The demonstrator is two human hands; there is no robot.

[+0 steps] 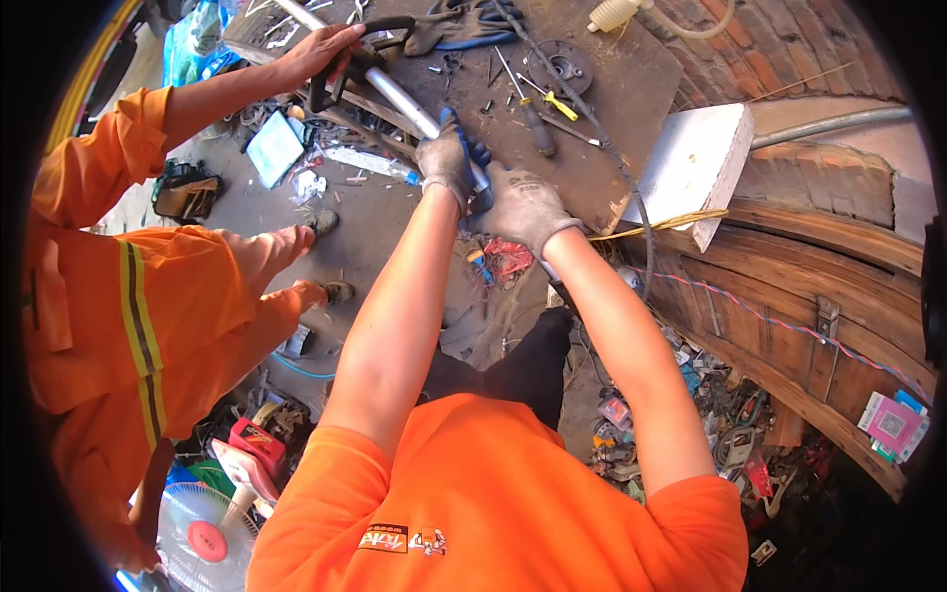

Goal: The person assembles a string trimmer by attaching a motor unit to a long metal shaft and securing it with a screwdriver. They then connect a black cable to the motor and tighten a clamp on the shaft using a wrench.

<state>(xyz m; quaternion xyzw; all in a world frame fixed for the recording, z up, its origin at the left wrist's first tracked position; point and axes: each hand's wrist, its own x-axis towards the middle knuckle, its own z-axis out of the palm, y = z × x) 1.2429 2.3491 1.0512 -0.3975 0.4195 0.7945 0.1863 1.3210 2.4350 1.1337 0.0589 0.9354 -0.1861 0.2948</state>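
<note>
A long silver metal pole (400,101) slants from the upper left down toward me over a worn workbench (621,69). My left hand (447,161), in a grey and blue work glove, is closed around it near its lower end. Just below, my gloved right hand (528,205) is closed at the pole's dark end; its fingertips are partly hidden. Farther up, a co-worker's bare hand (324,54) grips the black looped handle (387,35) on the pole. To the right of my hands lie a dark-handled screwdriver (540,133) and a yellow-handled screwdriver (559,104).
A black cable (600,128) crosses the bench beside a round metal part (560,67) and spare gloves (459,28). A white panel (691,158) stands at the right. The co-worker in orange (187,326) stands left, above a fan (207,541). Scrap litters the floor.
</note>
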